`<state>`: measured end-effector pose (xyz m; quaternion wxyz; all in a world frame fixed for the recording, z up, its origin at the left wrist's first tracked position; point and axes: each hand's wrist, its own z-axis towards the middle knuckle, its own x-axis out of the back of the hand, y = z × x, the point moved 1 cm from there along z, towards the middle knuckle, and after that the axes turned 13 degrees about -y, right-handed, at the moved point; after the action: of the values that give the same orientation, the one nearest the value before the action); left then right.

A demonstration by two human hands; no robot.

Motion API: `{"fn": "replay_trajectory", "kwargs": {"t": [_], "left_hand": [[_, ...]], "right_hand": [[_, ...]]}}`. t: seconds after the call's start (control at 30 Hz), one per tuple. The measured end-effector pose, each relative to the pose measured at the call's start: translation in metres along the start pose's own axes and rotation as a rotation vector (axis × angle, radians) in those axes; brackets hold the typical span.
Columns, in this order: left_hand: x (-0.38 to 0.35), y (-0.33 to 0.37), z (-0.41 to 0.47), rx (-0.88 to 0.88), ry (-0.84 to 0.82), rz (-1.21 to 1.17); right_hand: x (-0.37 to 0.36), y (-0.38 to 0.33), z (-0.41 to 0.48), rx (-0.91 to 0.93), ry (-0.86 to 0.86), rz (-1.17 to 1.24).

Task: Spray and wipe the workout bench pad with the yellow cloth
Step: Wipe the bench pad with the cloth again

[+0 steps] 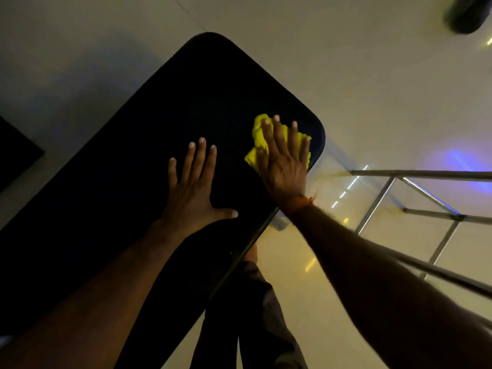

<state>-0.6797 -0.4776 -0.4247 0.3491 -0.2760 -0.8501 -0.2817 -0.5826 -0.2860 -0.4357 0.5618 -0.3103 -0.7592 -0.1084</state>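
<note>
Head view: only view, looked down over both bare forearms.
Pad (170,123): black, rounded corners, ran diagonally from lower left to upper middle; surface too dark to tell wet or dry.
Cloth (257,141): yellow, bunched, lay on the pad near its right corner, mostly under the right palm.
Right hand (285,161): flat, fingers spread wide, pressed down on the cloth; not gripped around it. Orange band at the wrist.
Left hand (195,193): flat on bare pad, fingers splayed wide, thumb out to the right; held nothing. Sat just left of the cloth, not touching it.
Rack (426,198): metal tubes, right of the pad, apart from it.
Floor (346,62): pale, glossy, with light reflections.
Bottle: small blurry object under the pad edge near the right wrist, cannot tell what.
</note>
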Motion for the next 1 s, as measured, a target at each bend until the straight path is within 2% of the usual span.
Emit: {"fn": "replay_trajectory", "kwargs": {"t": [0.03, 0.07, 0.13, 0.2, 0.23, 0.33, 0.37, 0.4, 0.5, 0.53, 0.57, 0.67, 0.7, 0.73, 0.8, 0.83, 0.87, 0.9, 0.97, 1.0], "left_hand": [[0.0, -0.004, -0.002, 0.021, 0.007, -0.024], [0.001, -0.008, -0.003, 0.044, 0.016, -0.051], [0.004, -0.017, -0.007, 0.089, 0.035, -0.093], [0.006, -0.03, -0.01, 0.131, 0.05, -0.111], [0.007, -0.037, -0.013, 0.155, 0.06, -0.113], [0.009, -0.058, -0.018, 0.196, 0.078, -0.13], [0.01, -0.062, -0.019, 0.208, 0.083, -0.141], [0.01, -0.065, -0.021, 0.228, 0.09, -0.154], [0.011, -0.074, -0.028, 0.326, 0.109, -0.213], [0.01, -0.079, -0.032, 0.352, 0.115, -0.225], [0.009, -0.085, -0.035, 0.368, 0.119, -0.227], [0.003, -0.097, -0.043, 0.365, 0.122, -0.211], [0.002, -0.097, -0.045, 0.373, 0.135, -0.218], [0.002, -0.096, -0.046, 0.384, 0.148, -0.229], [0.002, -0.094, -0.048, 0.41, 0.157, -0.26], [0.001, -0.094, -0.051, 0.43, 0.157, -0.274], [-0.001, -0.095, -0.056, 0.451, 0.157, -0.285], [-0.002, -0.097, -0.06, 0.468, 0.157, -0.295], [-0.007, -0.1, -0.067, 0.487, 0.159, -0.306], [-0.008, -0.1, -0.069, 0.49, 0.159, -0.306]], "right_hand": [[-0.005, -0.022, 0.0, -0.042, -0.004, 0.037], [-0.012, -0.042, -0.004, 0.019, -0.016, 0.02], [-0.019, -0.058, -0.008, 0.304, -0.078, -0.103], [-0.011, -0.049, 0.012, 0.445, -0.072, -0.164], [-0.007, -0.049, 0.025, 0.401, -0.048, -0.141], [-0.007, -0.08, 0.042, 0.096, -0.028, 0.03], [-0.011, -0.097, 0.037, 0.087, -0.037, 0.047], [-0.015, -0.111, 0.029, 0.165, -0.059, 0.028], [-0.012, -0.112, 0.028, 0.557, -0.151, -0.116], [-0.007, -0.108, 0.042, 0.595, -0.136, -0.142], [-0.003, -0.111, 0.059, 0.546, -0.108, -0.127], [0.0, -0.144, 0.083, 0.134, -0.048, 0.018], [-0.005, -0.161, 0.075, 0.137, -0.048, -0.001], [-0.009, -0.174, 0.064, 0.278, -0.066, -0.06], [-0.016, -0.175, 0.051, 0.728, -0.163, -0.25], [-0.013, -0.168, 0.061, 0.87, -0.185, -0.322], [-0.007, -0.165, 0.077, 0.891, -0.158, -0.351], [-0.001, -0.167, 0.094, 0.789, -0.118, -0.324], [0.009, -0.178, 0.12, 0.376, -0.062, -0.12], [0.007, -0.189, 0.12, 0.235, -0.049, -0.051]]}}
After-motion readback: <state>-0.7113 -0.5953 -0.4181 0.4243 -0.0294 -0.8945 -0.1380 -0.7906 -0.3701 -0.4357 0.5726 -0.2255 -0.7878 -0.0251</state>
